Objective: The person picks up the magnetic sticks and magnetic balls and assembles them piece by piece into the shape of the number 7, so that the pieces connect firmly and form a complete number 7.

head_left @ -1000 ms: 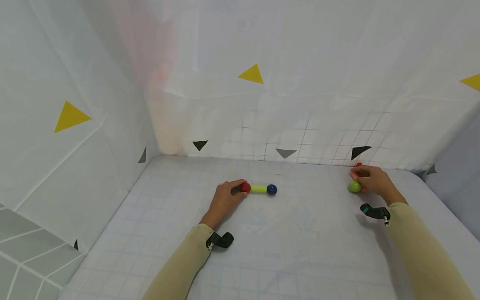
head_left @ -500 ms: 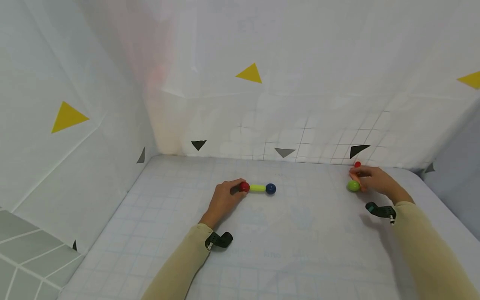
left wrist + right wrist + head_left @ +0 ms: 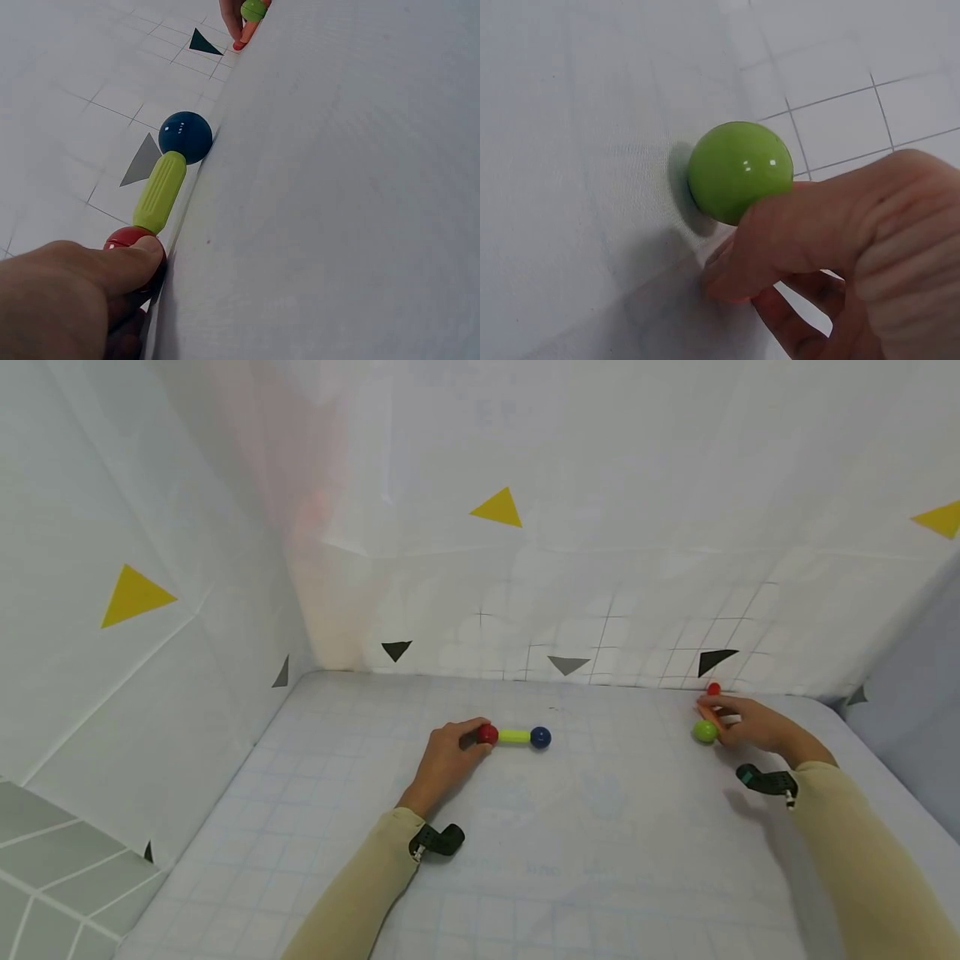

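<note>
My left hand (image 3: 447,760) pinches a red ball (image 3: 488,734) between thumb and forefinger. A ribbed yellow-green rod (image 3: 160,193) joins that ball to a dark blue ball (image 3: 185,138), and the piece lies level along the white surface. Farther right, near the back wall, my right hand (image 3: 753,724) holds an orange rod (image 3: 710,716) with its fingertips. On the rod's near end sits a green ball (image 3: 740,172); a red piece (image 3: 714,689) shows at the far end. In the right wrist view, the hand hides most of the rod.
The white covered table (image 3: 585,827) meets a white back wall (image 3: 630,568) just behind the pieces. A side wall (image 3: 225,693) rises at the left. Yellow, black and grey triangles mark the walls. A camera mount (image 3: 438,840) sits on the left wrist, another camera mount (image 3: 765,779) on the right.
My right wrist and forearm have shifted slightly right, while the fingers stay on the orange rod with its green ball. The left hand and its piece have hardly moved.
</note>
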`<state>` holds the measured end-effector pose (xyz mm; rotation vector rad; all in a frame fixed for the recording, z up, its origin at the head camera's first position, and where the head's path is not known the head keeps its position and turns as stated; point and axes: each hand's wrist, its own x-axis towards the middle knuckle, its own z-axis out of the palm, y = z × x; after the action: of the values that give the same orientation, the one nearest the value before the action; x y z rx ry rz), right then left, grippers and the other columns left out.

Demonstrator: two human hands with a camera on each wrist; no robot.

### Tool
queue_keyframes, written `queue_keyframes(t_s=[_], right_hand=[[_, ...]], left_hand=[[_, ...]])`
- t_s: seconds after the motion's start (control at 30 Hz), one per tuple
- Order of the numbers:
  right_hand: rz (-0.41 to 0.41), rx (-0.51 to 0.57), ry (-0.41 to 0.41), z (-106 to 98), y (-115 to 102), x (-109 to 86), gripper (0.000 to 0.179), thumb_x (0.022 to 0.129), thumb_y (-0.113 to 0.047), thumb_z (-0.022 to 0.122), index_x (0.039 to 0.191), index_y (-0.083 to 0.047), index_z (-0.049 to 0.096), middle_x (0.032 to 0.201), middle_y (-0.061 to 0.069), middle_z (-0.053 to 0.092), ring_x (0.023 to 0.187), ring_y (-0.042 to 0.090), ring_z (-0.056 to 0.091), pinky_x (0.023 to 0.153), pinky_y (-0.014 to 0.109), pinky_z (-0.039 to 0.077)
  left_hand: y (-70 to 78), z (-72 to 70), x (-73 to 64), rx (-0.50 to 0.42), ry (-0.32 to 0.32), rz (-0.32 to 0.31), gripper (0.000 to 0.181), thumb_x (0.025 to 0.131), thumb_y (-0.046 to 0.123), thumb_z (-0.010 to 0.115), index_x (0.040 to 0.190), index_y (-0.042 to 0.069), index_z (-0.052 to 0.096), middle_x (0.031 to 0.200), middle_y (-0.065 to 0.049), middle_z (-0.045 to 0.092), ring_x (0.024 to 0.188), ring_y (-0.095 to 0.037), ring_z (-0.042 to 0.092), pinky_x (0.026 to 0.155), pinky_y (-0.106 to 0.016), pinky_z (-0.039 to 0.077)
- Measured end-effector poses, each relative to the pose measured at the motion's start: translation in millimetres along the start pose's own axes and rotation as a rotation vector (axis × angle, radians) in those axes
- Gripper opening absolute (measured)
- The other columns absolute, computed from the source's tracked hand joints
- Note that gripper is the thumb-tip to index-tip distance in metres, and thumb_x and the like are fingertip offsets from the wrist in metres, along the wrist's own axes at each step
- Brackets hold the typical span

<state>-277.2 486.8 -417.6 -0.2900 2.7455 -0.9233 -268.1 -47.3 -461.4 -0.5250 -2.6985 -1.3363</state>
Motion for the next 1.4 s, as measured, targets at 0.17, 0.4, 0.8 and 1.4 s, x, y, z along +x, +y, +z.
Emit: queue_keyframes(t_s=[0.17, 0.4, 0.8, 1.4], right_hand=[[-0.012, -0.011, 0.009, 0.4, 3.6, -0.4, 0.071, 0.087, 0.004, 0.071, 0.149, 0.014, 0.039, 0.144, 0.039, 0.041, 0.125, 0.052, 0.048, 0.085, 0.04, 0.051], [-0.027, -0.021, 0.018, 0.8, 7.0, -1.0, 0.074, 0.087, 0.002, 0.074, 0.15, 0.015, 0.038, 0.143, 0.038, 0.044, 0.122, 0.051, 0.05, 0.084, 0.038, 0.052], [0.087, 0.037, 0.04, 2.6, 11.9, -5.5, 0.083, 0.088, -0.008, 0.076, 0.157, 0.007, 0.033, 0.142, 0.036, 0.045, 0.124, 0.049, 0.049, 0.089, 0.048, 0.051], [0.052, 0.054, 0.074, -9.0, -1.3, -15.9, 0.083, 0.091, -0.013, 0.078, 0.159, 0.001, 0.033, 0.15, 0.033, 0.038, 0.13, 0.05, 0.041, 0.093, 0.061, 0.044]], left_hand=[[0.6, -0.3, -0.4, -0.004, -0.001, 0.001, 0.042, 0.097, 0.022, 0.078, 0.138, 0.017, 0.07, 0.131, -0.004, 0.068, 0.123, -0.025, 0.058, 0.108, -0.045, 0.044], [0.1, 0.2, 0.5, 0.009, -0.007, -0.003, 0.043, 0.097, 0.022, 0.077, 0.138, 0.018, 0.069, 0.131, -0.004, 0.068, 0.124, -0.025, 0.058, 0.108, -0.045, 0.044], [-1.9, 1.5, 1.6, 0.013, -0.009, -0.009, 0.043, 0.097, 0.022, 0.078, 0.139, 0.018, 0.069, 0.131, -0.004, 0.068, 0.124, -0.024, 0.058, 0.108, -0.043, 0.045], [-0.5, 0.8, 0.7, 0.02, -0.008, -0.005, 0.043, 0.097, 0.023, 0.077, 0.139, 0.018, 0.069, 0.13, -0.003, 0.068, 0.121, -0.024, 0.059, 0.107, -0.043, 0.046]])
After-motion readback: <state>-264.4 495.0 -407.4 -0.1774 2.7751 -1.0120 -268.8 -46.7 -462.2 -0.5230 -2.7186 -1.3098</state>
